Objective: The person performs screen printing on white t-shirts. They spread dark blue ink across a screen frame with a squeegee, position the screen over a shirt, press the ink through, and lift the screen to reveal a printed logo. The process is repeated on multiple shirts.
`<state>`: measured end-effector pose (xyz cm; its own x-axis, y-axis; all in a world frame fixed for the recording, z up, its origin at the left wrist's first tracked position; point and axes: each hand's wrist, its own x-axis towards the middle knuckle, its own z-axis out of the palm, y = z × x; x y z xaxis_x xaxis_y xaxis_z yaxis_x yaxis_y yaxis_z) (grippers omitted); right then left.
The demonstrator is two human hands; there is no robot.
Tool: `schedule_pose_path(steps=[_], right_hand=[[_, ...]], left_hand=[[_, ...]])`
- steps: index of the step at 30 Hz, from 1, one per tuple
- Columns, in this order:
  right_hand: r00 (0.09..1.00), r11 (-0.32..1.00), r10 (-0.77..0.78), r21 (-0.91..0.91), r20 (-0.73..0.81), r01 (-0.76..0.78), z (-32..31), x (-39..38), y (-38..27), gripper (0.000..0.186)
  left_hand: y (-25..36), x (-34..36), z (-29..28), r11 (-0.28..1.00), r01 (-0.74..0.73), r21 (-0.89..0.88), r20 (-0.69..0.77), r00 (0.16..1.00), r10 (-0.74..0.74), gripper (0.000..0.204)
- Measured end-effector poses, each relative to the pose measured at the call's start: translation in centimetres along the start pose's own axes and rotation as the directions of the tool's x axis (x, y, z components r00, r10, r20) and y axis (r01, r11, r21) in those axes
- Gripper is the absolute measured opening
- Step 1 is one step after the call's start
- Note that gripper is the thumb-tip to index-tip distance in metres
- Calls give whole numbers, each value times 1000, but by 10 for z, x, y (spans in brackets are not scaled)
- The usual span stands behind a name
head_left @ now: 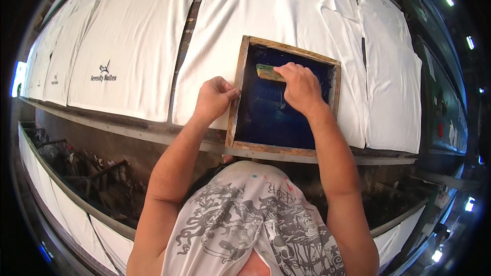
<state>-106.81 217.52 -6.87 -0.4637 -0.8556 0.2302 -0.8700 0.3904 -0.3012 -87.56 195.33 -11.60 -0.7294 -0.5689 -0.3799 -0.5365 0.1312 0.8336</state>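
Note:
A wooden-framed printing screen (273, 148) with dark blue mesh lies on a white cloth (266, 10) in front of me. My right hand (303, 88) is closed around a squeegee (269, 73) with a worn, greenish wooden handle, over the upper middle of the mesh. The squeegee's lower edge is hard to make out against the dark surface. At the frame's left rail, my left hand (215, 99) has its thumb and fingers pinched together against the wood.
More white cloths lie side by side along the long table; one at the left (128, 46) bears a dark printed logo. The table's near edge (117, 125) runs before me. Behind me stands another table draped in white cloths (66, 214).

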Motion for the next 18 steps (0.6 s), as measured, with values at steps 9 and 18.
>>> schedule_pose_path(steps=[9,18], right_hand=[[997,995,-77,-62,-4,77,12,-89,-47,46],[986,998,69,-25,155,-66,-50,-12,26,44]], left_hand=[[10,-6,1,965,59,-256,102,994,-34,32],[14,3,1,982,43,-183,93,995,-26,34]])
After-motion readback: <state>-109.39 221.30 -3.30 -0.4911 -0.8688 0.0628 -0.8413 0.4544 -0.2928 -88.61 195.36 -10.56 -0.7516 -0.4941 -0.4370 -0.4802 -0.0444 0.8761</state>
